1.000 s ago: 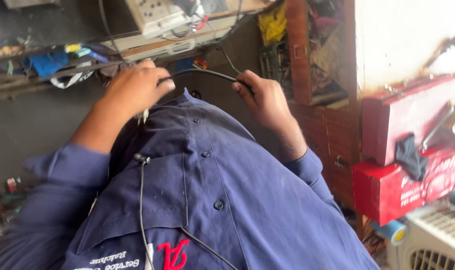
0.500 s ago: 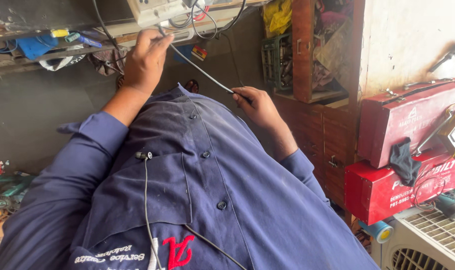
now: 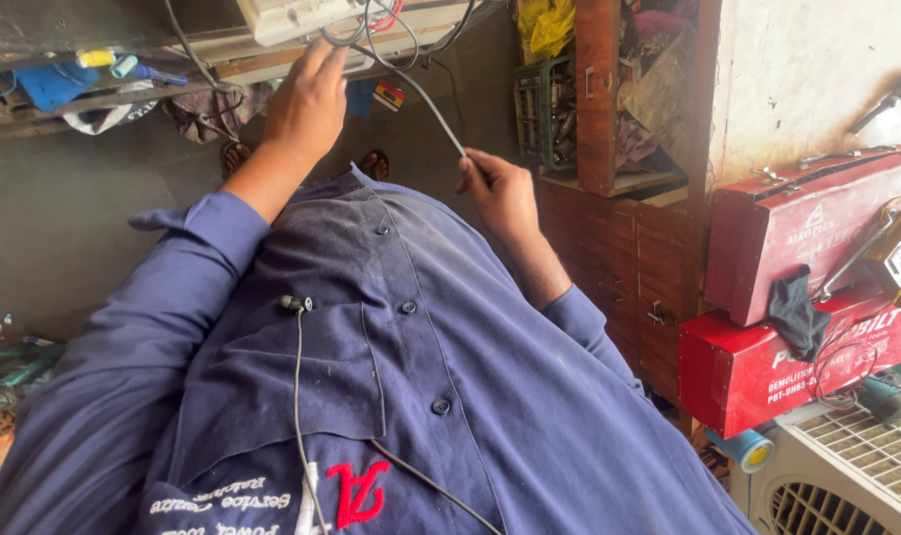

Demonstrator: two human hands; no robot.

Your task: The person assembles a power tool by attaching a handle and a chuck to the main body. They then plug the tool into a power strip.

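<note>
Background: a cluttered workshop — grey floor at the left of the frame, a wooden cabinet (image 3: 619, 248) right of centre, a pale wall at the upper right.
Cable: a thin grey cable (image 3: 432, 105) runs slantwise from the upper middle of the frame down to centre-right, stretched between the two hands.
Left hand: the left hand (image 3: 310, 99), upper middle, reaches to the pale device (image 3: 292, 17) at the top edge; its fingers are half-curled over the cable's upper end, though whether they pinch it I cannot tell.
Right hand: the right hand (image 3: 500, 193), at centre, has its fingers closed round the cable's lower end.
Risk: pulled too tight, the cable could slip out of the right-hand grip or tug the device off its shelf — the loose wire loops beside it could snag too.
Cases: two red metal cases (image 3: 797, 297) stacked at the right edge, both with white lettering, a dark rag (image 3: 792, 312) draped between them.
Label: a small red-and-white tag (image 3: 391, 95) lies below the shelf, upper middle.
Crate: a green crate (image 3: 544, 129) stands left of the cabinet.
</note>
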